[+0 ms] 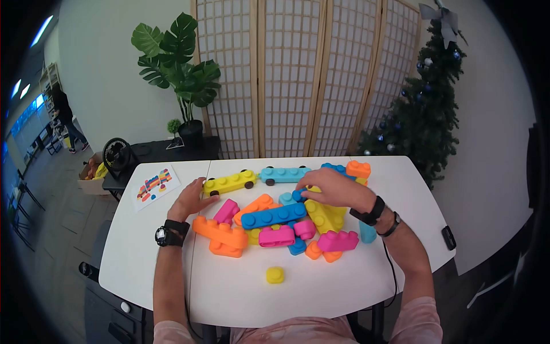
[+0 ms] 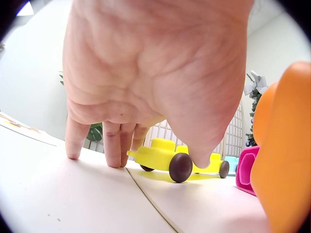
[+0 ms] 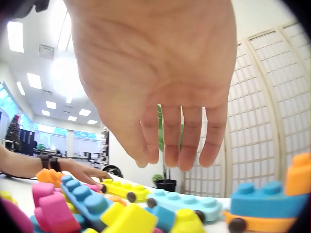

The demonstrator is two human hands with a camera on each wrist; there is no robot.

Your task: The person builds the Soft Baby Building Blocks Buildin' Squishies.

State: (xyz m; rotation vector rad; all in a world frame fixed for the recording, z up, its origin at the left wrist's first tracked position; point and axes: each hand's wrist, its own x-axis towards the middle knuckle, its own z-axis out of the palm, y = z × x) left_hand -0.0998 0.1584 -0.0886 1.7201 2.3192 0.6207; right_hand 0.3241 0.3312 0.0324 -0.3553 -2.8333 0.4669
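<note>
My left hand (image 1: 192, 202) stands at the left end of a yellow wheeled block (image 1: 229, 182). In the left wrist view its fingertips rest on the white table, and the thumb overlaps the yellow block (image 2: 158, 156). My right hand (image 1: 337, 190) hovers over the back right of the block pile, fingers pointing down with nothing between them in the right wrist view. A light-blue wheeled block (image 1: 285, 174) lines up with the yellow one. Farther right, an orange block (image 1: 358, 168) sits on a blue block (image 3: 257, 201) over an orange wheeled base (image 3: 265, 223).
In the middle lie a long blue block (image 1: 274, 216), orange blocks (image 1: 220, 232), a yellow block (image 1: 325, 217) and pink blocks (image 1: 338, 241). A small yellow block (image 1: 275, 275) lies nearer the front. A picture sheet (image 1: 153, 188) is at left, a black object (image 1: 448, 237) at the right edge.
</note>
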